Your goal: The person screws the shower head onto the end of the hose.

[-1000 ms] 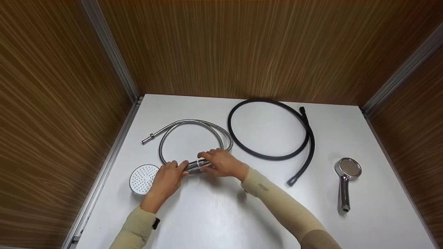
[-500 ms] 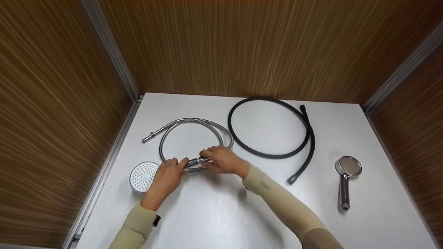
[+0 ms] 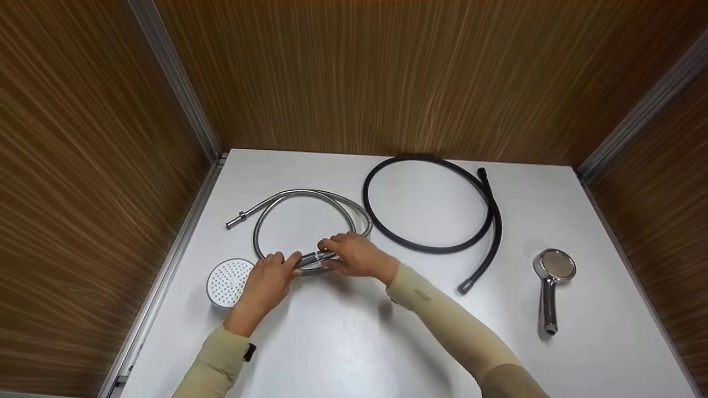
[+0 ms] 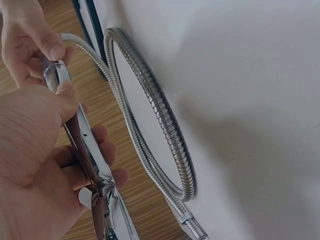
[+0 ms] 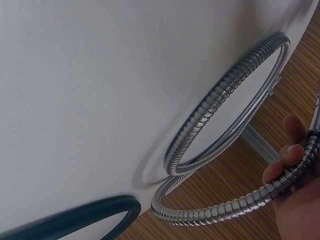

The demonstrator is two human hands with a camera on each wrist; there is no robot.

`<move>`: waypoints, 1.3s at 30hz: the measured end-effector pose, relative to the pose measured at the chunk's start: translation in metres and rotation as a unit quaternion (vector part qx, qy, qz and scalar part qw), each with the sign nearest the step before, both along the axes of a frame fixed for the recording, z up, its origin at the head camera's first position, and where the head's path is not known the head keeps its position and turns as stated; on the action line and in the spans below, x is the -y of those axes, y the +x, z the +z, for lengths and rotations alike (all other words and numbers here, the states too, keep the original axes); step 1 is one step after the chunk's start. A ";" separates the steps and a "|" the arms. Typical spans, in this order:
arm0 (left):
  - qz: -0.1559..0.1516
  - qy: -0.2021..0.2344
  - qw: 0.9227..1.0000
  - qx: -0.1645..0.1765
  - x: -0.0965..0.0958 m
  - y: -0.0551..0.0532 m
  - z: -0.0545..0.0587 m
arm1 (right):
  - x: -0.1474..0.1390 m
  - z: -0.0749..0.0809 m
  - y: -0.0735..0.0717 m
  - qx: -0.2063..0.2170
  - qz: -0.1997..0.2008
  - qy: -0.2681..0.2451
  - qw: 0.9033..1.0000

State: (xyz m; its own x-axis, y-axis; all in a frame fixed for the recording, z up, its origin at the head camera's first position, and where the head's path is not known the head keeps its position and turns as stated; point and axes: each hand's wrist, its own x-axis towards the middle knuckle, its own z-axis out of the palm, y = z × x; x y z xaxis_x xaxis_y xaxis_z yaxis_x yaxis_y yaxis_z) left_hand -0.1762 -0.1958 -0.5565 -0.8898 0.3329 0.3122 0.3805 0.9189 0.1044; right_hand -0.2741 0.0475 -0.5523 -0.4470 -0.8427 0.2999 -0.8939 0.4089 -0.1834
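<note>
My left hand (image 3: 268, 284) grips the chrome handle (image 4: 85, 137) of a hand shower, with the thumb along it in the left wrist view. Left of that hand in the head view, the round white spray face (image 3: 227, 283) points up, partly covered by the hand. My right hand (image 3: 357, 255) holds the end of a silver metal shower hose (image 3: 304, 192) with curled fingers, right at the handle's end. Handle and hose end meet in line between the hands; fingers hide part of the joint. In the right wrist view, the ribbed hose (image 5: 235, 207) runs out from under the fingers.
The hose's other end (image 3: 237, 220) lies loose at the left on the white table (image 3: 332, 354). A coiled black hose (image 3: 437, 249) lies at the back. At the right rests a second chrome hand shower (image 3: 549, 304). Wood-grain panels (image 3: 354, 77) enclose the back and sides.
My right fingers have shifted slightly at the joint between handle and hose. My left hand keeps its grip, and the other items lie where they were.
</note>
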 end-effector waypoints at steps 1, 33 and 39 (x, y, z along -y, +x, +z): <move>-0.001 0.000 1.000 0.000 0.000 0.000 0.000 | 0.000 0.000 0.000 -0.002 0.000 0.000 1.000; -0.003 -0.006 1.000 0.008 -0.001 0.000 0.002 | 0.001 -0.003 0.004 0.003 -0.022 -0.003 1.000; -0.007 -0.010 1.000 -0.007 0.000 0.000 0.002 | 0.000 -0.003 0.003 0.002 -0.009 -0.008 1.000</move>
State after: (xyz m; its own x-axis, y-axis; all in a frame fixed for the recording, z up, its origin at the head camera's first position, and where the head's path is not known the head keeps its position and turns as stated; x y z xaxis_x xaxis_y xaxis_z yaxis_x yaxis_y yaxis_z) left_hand -0.1760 -0.1956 -0.5541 -0.8808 0.3514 0.3174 0.3943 0.9154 0.0807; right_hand -0.2707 0.0471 -0.5551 -0.4636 -0.8294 0.3117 -0.8856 0.4226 -0.1928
